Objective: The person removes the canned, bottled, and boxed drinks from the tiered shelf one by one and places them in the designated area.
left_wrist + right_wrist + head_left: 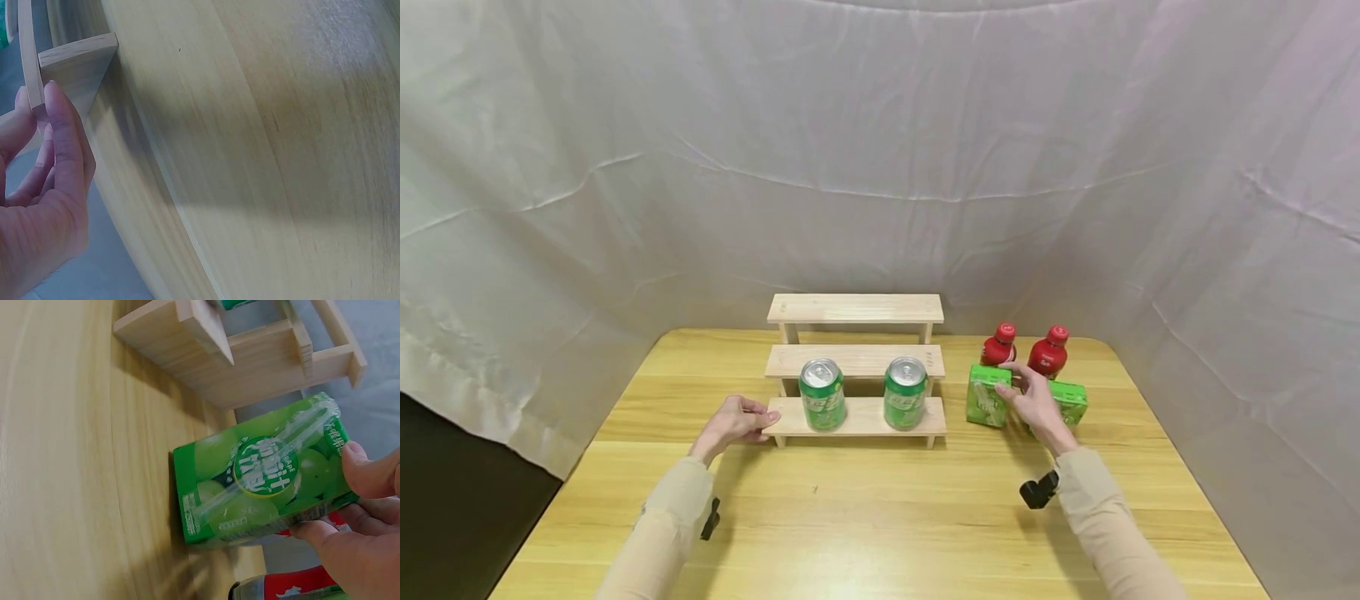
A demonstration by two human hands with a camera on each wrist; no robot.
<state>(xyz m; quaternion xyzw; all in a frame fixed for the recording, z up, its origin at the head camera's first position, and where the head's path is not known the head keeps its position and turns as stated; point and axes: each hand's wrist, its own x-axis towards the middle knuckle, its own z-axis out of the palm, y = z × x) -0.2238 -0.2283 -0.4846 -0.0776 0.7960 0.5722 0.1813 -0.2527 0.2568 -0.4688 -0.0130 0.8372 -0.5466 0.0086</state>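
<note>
A green juice box (983, 398) stands near upright on or just above the table (880, 517); whether its base touches the wood cannot be told. The right hand (1037, 406) grasps it by the upper end, from the 3 o'clock side: the thumb presses the front face close to the top edge, while the other fingers reach round the side and behind. Most of the printed front, with a wrapped straw (306, 425) slanting across it, is left uncovered below the grip, and the lower end is free of the fingers.

Seen from the head and counted from this box, one red-capped bottle (998, 347) stands at 12 o'clock, just behind it, and another red bottle (1048, 357) at 2 o'clock. A second green box (1071, 400) sits at 3 o'clock, partly hidden by the right hand.

Toward 9 and 10 o'clock is a three-tier wooden rack (855, 308). Its lowest tier bears two green cans, the nearer can (905, 396) and the farther can (822, 396), both upright and apart. Beyond them at 9 o'clock, the left hand (737, 419) pinches that tier's outer end between thumb and fingers. A pale curtain (880, 167) hangs behind everything.
</note>
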